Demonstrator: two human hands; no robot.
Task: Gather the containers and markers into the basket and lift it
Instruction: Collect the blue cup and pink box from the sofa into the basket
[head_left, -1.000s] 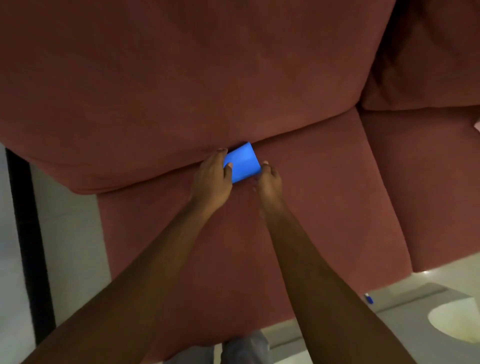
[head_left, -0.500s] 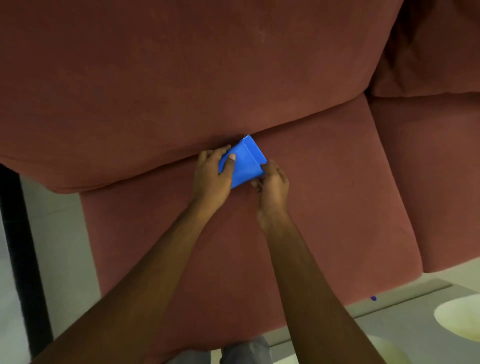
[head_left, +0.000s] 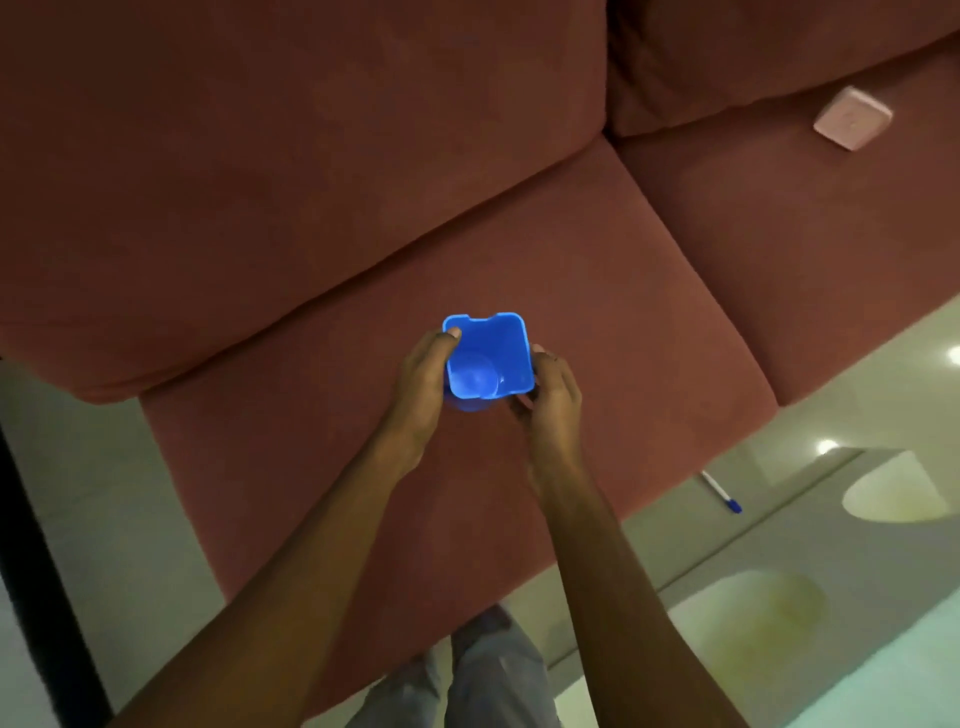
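Blue square plastic container (head_left: 488, 358) now freed from red fabric sofa (head_left: 311, 156) crease; left hand (head_left: 423, 374), right hand (head_left: 553, 395) both grip it; basket next.

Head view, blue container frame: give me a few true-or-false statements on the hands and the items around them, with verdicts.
1. Both the left hand and the right hand hold the blue container. True.
2. The pen lies on the sofa seat cushion. False: it lies on the floor, just off the sofa's front edge.
3. The container's open top faces the camera. True.
4. The pale pink square object sits inside the blue container. False: it lies on the neighbouring seat cushion, well apart from the hands.
5. A basket stands on the seat beside the hands. False: no basket shows in this view.
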